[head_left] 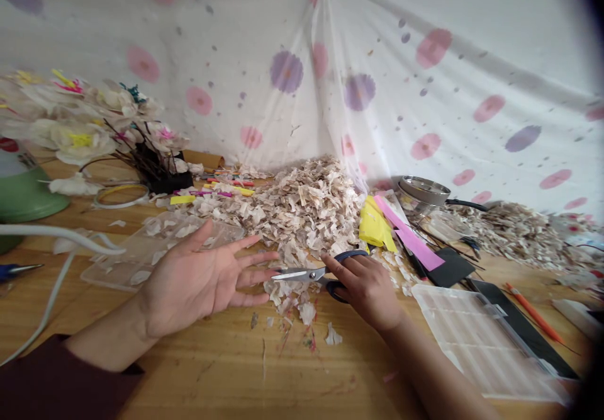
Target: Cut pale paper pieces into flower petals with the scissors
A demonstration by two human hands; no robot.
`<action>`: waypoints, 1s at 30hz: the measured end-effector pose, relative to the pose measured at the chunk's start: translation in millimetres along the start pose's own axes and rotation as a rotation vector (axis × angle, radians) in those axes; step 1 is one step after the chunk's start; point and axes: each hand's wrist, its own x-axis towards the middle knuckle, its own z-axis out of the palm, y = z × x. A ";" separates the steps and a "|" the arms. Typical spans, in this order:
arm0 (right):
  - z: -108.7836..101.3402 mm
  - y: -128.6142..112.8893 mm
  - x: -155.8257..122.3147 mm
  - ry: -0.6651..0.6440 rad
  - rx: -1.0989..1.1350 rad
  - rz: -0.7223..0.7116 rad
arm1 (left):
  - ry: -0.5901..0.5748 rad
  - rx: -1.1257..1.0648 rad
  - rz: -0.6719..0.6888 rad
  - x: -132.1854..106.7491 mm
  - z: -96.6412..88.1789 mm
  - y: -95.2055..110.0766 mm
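Note:
My left hand (pixel 202 278) is turned palm up with its fingers spread, and nothing lies in it. My right hand (pixel 370 288) is closed around the dark blue handles of a pair of scissors (pixel 309 274). The blades look nearly closed and point left, their tip at the fingers of my left hand. Just behind both hands rises a large heap of pale, dry petal-like flakes (pixel 306 206). Several loose flakes (pixel 333 335) and thin coloured threads (pixel 311 341) lie on the wooden table (pixel 226 376) below the scissors.
At left stand white paper-like flowers (pixel 80 136), a green object (pixel 35 196), a white cable (pixel 51 303) and a clear plastic tray (pixel 108 272). To the right are yellow paper (pixel 375 221), pink strips (pixel 419 250), a strainer (pixel 425 189), a compartment box (pixel 481 338) and an orange tool (pixel 533 313).

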 end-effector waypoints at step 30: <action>-2.6 0.2 0.2 0.090 -0.059 -0.036 | 0.013 -0.031 -0.027 -0.5 1.5 0.1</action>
